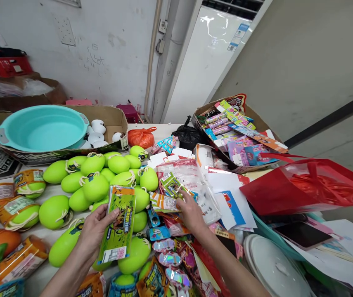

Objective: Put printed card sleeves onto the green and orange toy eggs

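My left hand (94, 231) grips the left edge of a flat green printed wrapper (120, 222), thumb on its front. The wrapper has an orange top edge and a white label at the bottom. My right hand (190, 210) reaches over a pile at the centre, its fingers curled on the edge of an orange-and-white printed wrapper (165, 202). Another green printed wrapper (173, 185) lies just behind those fingertips. Around and behind my left hand are several bright green egg-shaped toys (95, 187) with pale stringy bands, loose on the table.
Wrapped orange and green toys (18, 210) lie at the left. A turquoise basin (43, 128) rests on a cardboard box at the back left. At the back right stands a box of small packaged goods (232, 132). A red bag (287, 185), phone (303, 235) and white lid (275, 268) fill the right.
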`<control>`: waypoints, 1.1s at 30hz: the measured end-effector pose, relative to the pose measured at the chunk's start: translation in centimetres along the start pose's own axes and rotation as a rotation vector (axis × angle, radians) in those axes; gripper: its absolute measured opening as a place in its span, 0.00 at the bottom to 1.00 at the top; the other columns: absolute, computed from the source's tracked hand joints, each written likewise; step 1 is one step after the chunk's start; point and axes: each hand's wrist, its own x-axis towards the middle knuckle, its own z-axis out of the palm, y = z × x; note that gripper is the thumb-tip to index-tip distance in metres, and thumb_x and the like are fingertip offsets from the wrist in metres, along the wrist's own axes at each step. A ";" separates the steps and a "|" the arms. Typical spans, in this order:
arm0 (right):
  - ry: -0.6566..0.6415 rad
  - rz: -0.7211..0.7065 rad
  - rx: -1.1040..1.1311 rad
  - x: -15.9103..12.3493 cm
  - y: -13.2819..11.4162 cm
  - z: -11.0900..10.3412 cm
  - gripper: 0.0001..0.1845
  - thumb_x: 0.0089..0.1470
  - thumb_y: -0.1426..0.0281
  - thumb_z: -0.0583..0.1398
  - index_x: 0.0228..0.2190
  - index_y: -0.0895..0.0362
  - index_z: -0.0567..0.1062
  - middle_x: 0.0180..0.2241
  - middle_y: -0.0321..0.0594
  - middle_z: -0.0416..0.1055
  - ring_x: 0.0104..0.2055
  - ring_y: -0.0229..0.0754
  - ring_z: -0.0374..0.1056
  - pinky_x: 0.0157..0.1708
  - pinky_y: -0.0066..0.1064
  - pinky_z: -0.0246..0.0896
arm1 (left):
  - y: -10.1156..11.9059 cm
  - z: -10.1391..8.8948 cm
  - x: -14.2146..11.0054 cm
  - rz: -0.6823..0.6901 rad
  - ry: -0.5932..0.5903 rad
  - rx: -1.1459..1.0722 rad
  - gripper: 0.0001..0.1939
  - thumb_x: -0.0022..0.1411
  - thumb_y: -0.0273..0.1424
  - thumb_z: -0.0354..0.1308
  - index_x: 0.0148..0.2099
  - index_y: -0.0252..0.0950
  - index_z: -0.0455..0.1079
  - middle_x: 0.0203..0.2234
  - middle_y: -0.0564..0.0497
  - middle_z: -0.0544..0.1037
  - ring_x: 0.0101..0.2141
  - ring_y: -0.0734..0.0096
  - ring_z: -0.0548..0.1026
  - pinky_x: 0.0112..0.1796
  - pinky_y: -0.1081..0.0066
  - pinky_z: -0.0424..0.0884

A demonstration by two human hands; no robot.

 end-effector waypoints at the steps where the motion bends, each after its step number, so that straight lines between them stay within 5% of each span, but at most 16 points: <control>1: -0.022 0.007 0.012 0.1 0.1 -0.1 0.07 0.51 0.78 0.57 0.31 0.55 0.71 0.51 0.46 0.65 0.48 0.47 0.63 0.40 0.32 0.58 | 0.0 0.0 0.0 0.001 -0.002 0.000 0.24 0.40 0.34 0.71 0.41 0.33 0.71 0.34 0.49 0.80 0.30 0.64 0.78 0.34 0.67 0.74; 5: -0.092 -0.007 -0.030 0.3 0.0 -0.2 0.06 0.55 0.75 0.55 0.33 0.54 0.71 0.32 0.40 0.71 0.35 0.44 0.66 0.34 0.31 0.55 | -0.1 0.1 -0.1 0.002 -0.009 0.004 0.24 0.40 0.34 0.71 0.42 0.33 0.71 0.35 0.48 0.80 0.32 0.63 0.78 0.35 0.67 0.75; 14: -0.014 -0.203 -0.106 -1.7 -1.1 0.8 0.04 0.55 0.74 0.58 0.35 0.55 0.71 0.32 0.42 0.71 0.35 0.45 0.64 0.31 0.32 0.55 | 0.0 0.3 0.1 -0.007 0.037 0.025 0.24 0.38 0.32 0.72 0.40 0.34 0.72 0.36 0.48 0.80 0.30 0.64 0.78 0.33 0.68 0.75; 19: 0.039 -0.228 0.021 -3.1 -1.0 1.5 0.12 0.56 0.76 0.56 0.43 0.54 0.72 0.39 0.45 0.73 0.39 0.46 0.65 0.38 0.34 0.59 | -0.2 0.5 0.3 -0.015 0.037 0.038 0.23 0.39 0.33 0.72 0.40 0.34 0.71 0.36 0.48 0.80 0.30 0.64 0.78 0.33 0.67 0.75; 22: 0.076 -0.077 0.235 -2.9 -0.5 1.6 0.16 0.55 0.78 0.54 0.42 0.52 0.73 0.46 0.45 0.72 0.46 0.46 0.66 0.44 0.36 0.61 | -0.2 0.5 0.4 -0.005 0.031 0.050 0.23 0.39 0.33 0.71 0.39 0.34 0.71 0.37 0.49 0.80 0.29 0.65 0.78 0.33 0.67 0.75; 25: 0.156 0.257 0.555 -1.2 1.0 0.3 0.12 0.53 0.73 0.57 0.39 0.51 0.76 0.38 0.41 0.76 0.39 0.47 0.71 0.41 0.37 0.64 | -0.1 0.4 0.5 0.000 0.023 0.062 0.23 0.40 0.33 0.71 0.40 0.34 0.71 0.36 0.49 0.80 0.31 0.64 0.78 0.34 0.67 0.75; 29: 0.451 0.722 1.043 1.9 5.2 -2.8 0.19 0.44 0.60 0.65 0.36 0.58 0.77 0.34 0.43 0.78 0.36 0.51 0.72 0.36 0.41 0.68 | 0.3 0.8 0.5 0.003 0.002 0.068 0.23 0.40 0.34 0.71 0.39 0.33 0.71 0.34 0.49 0.80 0.30 0.64 0.78 0.33 0.67 0.75; 33: 0.772 0.880 1.469 3.2 8.9 -5.5 0.22 0.35 0.65 0.70 0.35 0.62 0.76 0.34 0.43 0.78 0.37 0.50 0.73 0.39 0.43 0.71 | 0.7 3.6 0.8 -0.020 -0.060 0.027 0.22 0.39 0.33 0.71 0.37 0.31 0.71 0.30 0.48 0.80 0.27 0.66 0.77 0.30 0.68 0.74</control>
